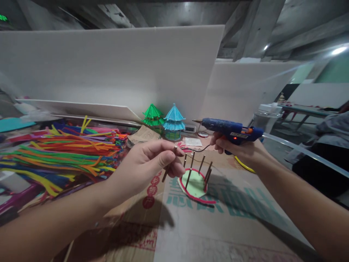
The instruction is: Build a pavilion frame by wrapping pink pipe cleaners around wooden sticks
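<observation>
Between the thumb and fingers of my left hand (152,160) is a short thin brown stick (165,174), held at a slant. My right hand (237,145) grips a blue hot glue gun (222,126) by its handle; its nozzle points left and a small orange light glows on its side. A long clear glue stick (305,150) runs out of its back. Below and between my hands, a round pale green base (195,184) with a red rim lies on cardboard, with several brown sticks standing upright around its edge. A red strip end (209,201) juts out from the rim.
Bundles of coloured pipe cleaners (68,153) fill the left side. A green pagoda model (152,115) and a blue one (174,118) stand at the back before a white board (114,69). A clear plastic container (265,117) stands behind the glue gun. A person's sleeve (327,133) shows far right.
</observation>
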`<state>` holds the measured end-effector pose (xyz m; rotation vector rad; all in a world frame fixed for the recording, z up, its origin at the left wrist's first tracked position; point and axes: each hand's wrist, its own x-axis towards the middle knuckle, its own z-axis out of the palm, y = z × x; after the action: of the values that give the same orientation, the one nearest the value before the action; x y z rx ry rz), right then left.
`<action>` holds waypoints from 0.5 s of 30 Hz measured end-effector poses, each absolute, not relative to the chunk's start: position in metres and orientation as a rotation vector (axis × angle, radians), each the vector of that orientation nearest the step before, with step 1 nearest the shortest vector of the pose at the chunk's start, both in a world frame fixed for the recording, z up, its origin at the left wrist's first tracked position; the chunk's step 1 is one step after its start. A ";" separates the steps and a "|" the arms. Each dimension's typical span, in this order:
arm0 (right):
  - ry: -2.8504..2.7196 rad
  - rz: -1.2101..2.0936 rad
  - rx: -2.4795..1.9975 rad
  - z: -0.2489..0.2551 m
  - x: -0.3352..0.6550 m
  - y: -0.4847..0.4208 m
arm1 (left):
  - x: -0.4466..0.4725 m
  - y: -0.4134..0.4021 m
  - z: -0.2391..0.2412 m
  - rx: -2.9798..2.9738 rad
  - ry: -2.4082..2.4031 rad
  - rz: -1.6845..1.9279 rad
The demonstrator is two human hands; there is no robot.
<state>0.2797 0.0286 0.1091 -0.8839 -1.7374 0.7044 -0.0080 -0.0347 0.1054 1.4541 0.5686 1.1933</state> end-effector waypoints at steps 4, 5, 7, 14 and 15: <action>-1.769 0.690 -0.906 0.110 0.281 0.027 | -0.007 -0.033 0.103 1.507 0.581 1.170; -1.775 0.687 -0.916 0.110 0.281 0.026 | -0.006 -0.033 0.102 1.506 0.556 1.172; -1.779 0.687 -0.914 0.111 0.281 0.025 | -0.006 -0.032 0.100 1.483 0.478 1.184; -1.819 0.713 -0.844 0.112 0.277 0.020 | -0.007 -0.031 0.102 1.448 0.423 1.108; -1.825 0.714 -0.840 0.113 0.276 0.019 | -0.007 -0.032 0.103 1.437 0.441 1.120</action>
<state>0.2761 0.0187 0.1128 -0.8405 -1.8247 0.7138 -0.0071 -0.0315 0.1029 1.4372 0.4407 1.1202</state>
